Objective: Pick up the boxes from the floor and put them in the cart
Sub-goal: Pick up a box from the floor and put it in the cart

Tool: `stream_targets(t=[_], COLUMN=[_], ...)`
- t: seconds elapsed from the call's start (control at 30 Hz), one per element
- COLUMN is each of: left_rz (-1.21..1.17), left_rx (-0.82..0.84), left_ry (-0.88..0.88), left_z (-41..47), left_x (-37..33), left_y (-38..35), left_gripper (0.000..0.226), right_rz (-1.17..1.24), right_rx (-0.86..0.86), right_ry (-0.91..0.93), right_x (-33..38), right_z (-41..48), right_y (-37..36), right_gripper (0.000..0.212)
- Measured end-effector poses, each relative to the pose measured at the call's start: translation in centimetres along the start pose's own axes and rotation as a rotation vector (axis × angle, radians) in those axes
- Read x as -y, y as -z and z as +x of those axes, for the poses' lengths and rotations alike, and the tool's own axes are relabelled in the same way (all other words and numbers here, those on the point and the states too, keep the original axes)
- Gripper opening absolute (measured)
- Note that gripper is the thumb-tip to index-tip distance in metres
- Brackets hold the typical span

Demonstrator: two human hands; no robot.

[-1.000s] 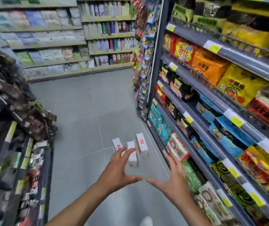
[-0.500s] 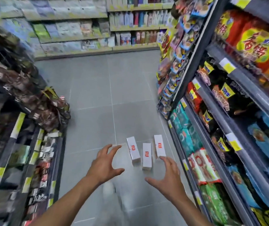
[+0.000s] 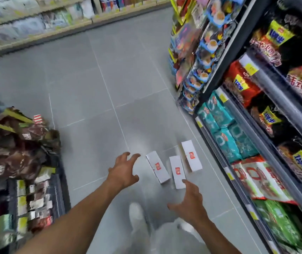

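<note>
Three white boxes (image 3: 174,166), each with a small red label, lie flat side by side on the grey floor, lower centre-right of frame.

Three white boxes (image 3: 161,174) (image 3: 178,177) (image 3: 191,162) lie on the floor (image 3: 91,88) (one red label (image 3: 158,166) each). Two hands show: one left hand (image 3: 123,171), one right hand (image 3: 190,200).

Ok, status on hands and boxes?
Left hand open, right hand open. Three white boxes flat on floor, none gripped. Nothing in between; cart not in view.
</note>
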State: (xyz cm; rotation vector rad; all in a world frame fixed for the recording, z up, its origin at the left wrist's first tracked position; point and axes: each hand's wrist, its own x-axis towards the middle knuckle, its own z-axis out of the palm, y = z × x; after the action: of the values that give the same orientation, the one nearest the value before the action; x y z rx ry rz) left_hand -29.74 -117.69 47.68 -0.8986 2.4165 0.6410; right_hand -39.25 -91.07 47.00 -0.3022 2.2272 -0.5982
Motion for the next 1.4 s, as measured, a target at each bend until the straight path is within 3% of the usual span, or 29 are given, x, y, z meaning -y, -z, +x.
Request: stream_targets(t=[0.5, 0.73, 0.9, 1.13, 1.23, 1.4], left_rz=[0.450, 0.757, 1.016, 1.033, 0.963, 0.815], left_rx=[0.304, 0.424, 0.382, 0.330, 0.381, 0.423], left_ry=[-0.177, -0.460, -0.744, -1.039, -1.130, -1.203], left_z=[21.4, 32.3, 39.6, 47.5, 49.7, 50.2], left_x=[0.2, 2.2, 3.3, 5.8, 6.4, 6.4], left_y=[-10.9, -17.7, -23.6, -30.2, -31.9, -31.6], left_gripper=[0.095, 0.102, 0.117, 0.132, 0.120, 0.103], right_rz=[0.115, 0.072, -0.077, -0.124, -0.182, -0.182], right_rx=[0.147, 0.136, 0.077, -0.051, -0.129, -0.236], right_ry=[-0.283, -0.358, -0.332, -0.409, -0.428, -0.381], right_x=[-6.6, -9.0, -10.2, -11.8, -12.9, -13.5], right_z=[18.3, 27.1, 33.0, 40.3, 42.1, 42.2], right_y=[-11.4, -19.3, -24.8, -31.3, -32.7, -33.5], right_gripper=[0.109, 0.121, 0.133, 0.126, 0.120, 0.091])
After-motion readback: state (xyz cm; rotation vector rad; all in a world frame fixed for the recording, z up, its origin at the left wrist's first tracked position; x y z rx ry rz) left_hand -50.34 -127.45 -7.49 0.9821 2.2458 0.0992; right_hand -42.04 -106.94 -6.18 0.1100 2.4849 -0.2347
